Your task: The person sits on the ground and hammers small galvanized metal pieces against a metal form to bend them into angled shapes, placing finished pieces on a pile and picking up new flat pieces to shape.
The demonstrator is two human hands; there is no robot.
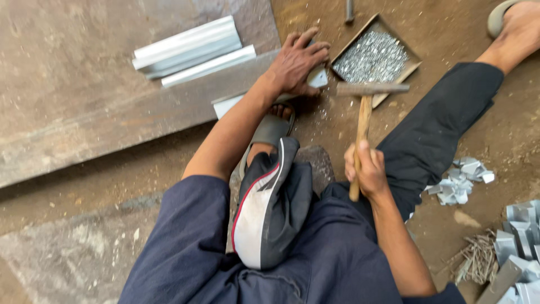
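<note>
Lying under left hand [295,65]: metal strip [270,93]

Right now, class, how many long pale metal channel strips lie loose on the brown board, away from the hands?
2: a wide ridged strip at top left, a narrow flat strip just below it.

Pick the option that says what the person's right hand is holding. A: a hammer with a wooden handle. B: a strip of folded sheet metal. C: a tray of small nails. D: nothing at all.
A: the right hand is wrapped around the wooden handle of the hammer, whose head hangs by the tray of small nails, while the left hand presses on a metal strip.
</note>
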